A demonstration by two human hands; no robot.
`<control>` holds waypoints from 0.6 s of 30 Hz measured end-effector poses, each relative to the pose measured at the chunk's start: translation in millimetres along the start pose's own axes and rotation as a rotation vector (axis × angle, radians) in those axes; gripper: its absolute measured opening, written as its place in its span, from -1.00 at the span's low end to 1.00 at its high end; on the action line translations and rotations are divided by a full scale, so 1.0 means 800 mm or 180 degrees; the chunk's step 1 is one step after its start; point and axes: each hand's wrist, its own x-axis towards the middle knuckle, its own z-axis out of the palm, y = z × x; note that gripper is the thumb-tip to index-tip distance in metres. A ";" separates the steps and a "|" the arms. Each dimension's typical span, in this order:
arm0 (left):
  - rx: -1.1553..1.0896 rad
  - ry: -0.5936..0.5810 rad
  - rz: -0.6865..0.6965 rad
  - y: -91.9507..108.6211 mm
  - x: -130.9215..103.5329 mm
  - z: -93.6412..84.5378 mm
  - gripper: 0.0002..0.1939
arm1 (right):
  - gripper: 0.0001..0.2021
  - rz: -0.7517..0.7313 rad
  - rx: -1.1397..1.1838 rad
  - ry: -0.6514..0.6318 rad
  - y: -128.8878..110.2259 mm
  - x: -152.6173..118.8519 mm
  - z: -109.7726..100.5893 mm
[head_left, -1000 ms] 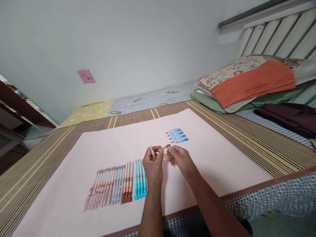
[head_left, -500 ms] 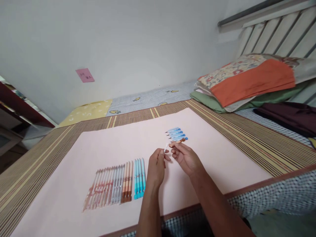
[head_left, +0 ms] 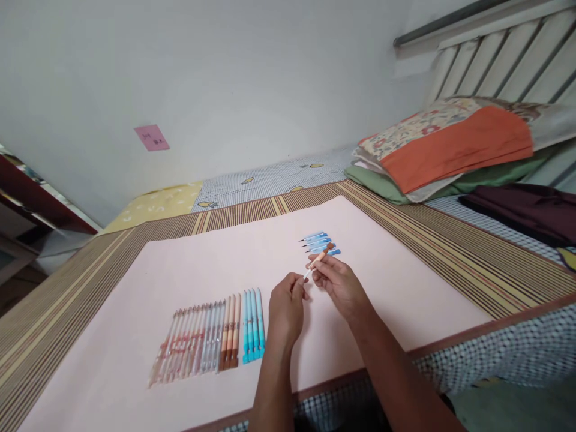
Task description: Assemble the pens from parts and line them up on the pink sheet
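Note:
My right hand pinches a peach-and-brown pen barrel with a dark brown end that points up and away. My left hand is closed on a thin white stick-like piece, whose kind is too small to tell. The white piece meets the lower end of the barrel; whether it sits inside cannot be told. Just beyond my hands lie several blue-and-white pens with dark pointed tips, partly covered by the barrel and my right hand.
To the left lie rows of clear pink-printed pens, peach-and-brown pens and turquoise pens. They rest on a pale pink sheet over a striped mat. Folded bedding is stacked at the right.
My hands have come together. The white piece, apart from the barrel before, now touches its lower end, and the barrel has tilted more upright.

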 end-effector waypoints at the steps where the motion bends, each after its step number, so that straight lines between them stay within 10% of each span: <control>1: -0.0021 0.0005 -0.0006 0.001 -0.001 0.000 -0.78 | -0.68 -0.0021 -0.0096 -0.0034 0.000 0.000 0.000; 18: -0.0896 -0.0784 -0.0409 0.005 -0.003 -0.008 -0.74 | -0.73 -0.0190 -0.1153 -0.0805 -0.014 -0.006 -0.013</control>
